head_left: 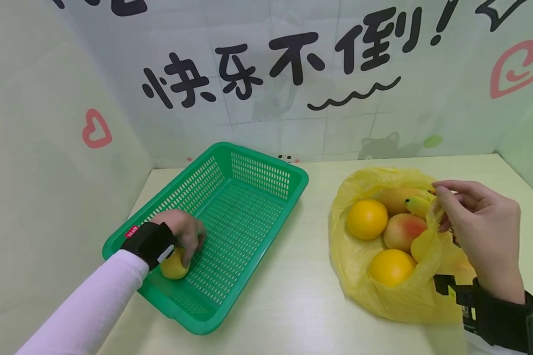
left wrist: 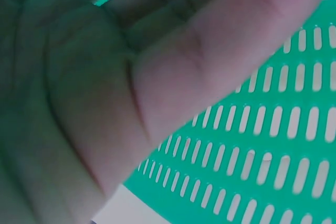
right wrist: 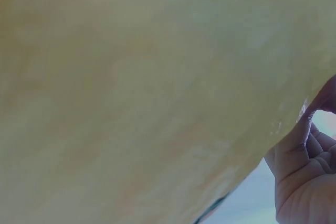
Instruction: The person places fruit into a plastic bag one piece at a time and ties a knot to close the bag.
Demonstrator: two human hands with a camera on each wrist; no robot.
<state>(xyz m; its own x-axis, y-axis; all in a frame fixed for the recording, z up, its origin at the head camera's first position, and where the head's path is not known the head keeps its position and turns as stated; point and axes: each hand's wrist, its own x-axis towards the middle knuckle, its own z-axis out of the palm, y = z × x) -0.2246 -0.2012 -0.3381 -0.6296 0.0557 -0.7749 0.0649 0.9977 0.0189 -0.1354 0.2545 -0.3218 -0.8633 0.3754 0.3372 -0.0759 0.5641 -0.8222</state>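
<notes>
My left hand [head_left: 184,231] reaches down into the green basket [head_left: 255,264], with its fingers bent loosely downward. Beside its thumb lies a round yellow fruit [head_left: 174,266], partly covered by hand and wrist. In the left wrist view the palm [left wrist: 68,108] shows no fruit against it. With thumb and fingertips, my right hand [head_left: 484,217] pinches the rim of a yellow plastic bag [head_left: 348,276]. Inside the bag are two oranges [head_left: 367,219], a peach [head_left: 404,231] and other yellow fruit [head_left: 397,198]. The bag film [right wrist: 131,93] fills most of the right wrist view.
A pale table [head_left: 288,291] carries the basket on the left and the bag on the right. Behind it stands a white printed backdrop [head_left: 271,118] with black lettering. Side panels [head_left: 49,172] close in both sides.
</notes>
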